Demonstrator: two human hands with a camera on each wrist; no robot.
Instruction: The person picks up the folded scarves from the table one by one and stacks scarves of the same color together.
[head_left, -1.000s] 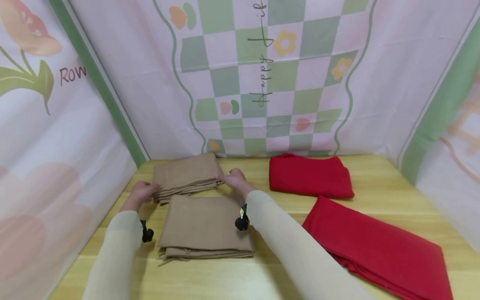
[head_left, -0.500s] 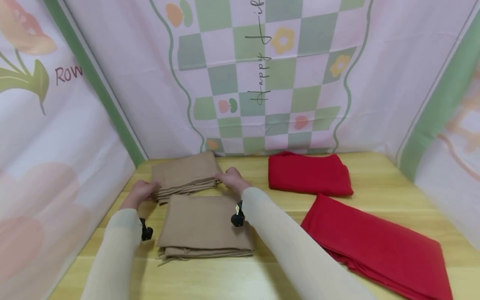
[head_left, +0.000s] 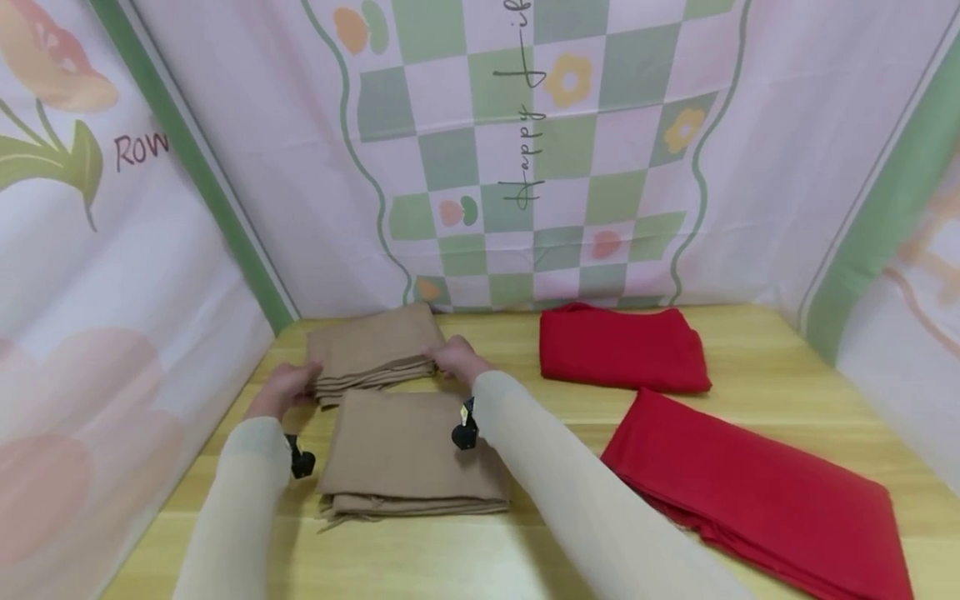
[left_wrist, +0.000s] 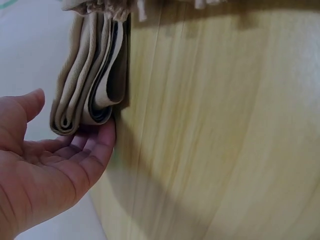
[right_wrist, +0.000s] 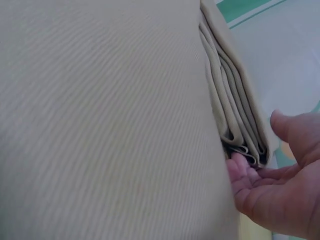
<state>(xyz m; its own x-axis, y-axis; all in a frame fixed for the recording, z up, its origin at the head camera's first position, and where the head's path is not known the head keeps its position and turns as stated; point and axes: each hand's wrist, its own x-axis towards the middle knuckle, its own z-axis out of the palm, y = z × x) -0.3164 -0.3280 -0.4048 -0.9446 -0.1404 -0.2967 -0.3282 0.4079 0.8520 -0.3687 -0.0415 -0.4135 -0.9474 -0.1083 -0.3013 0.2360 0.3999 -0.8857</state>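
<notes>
A folded brown cloth lies at the back left, its layered edge facing the front. At its left end my left hand touches the folds. In the left wrist view, the fingertips sit right against the lower folded end, with the thumb apart from the layers. My right hand is at the opposite end of the same cloth. Its fingers reach the ends of the folds in the right wrist view, thumb held away. Nearer the front lies a second folded brown cloth, beneath the right wrist.
Two folded red cloths lie on the right: a smaller one at the back and a larger, slanted one in front. The wooden table meets patterned fabric walls at the back and sides.
My right hand and forearm have shifted slightly to the left. Both hands stay at the ends of the back brown cloth, and the other cloths have not moved.
</notes>
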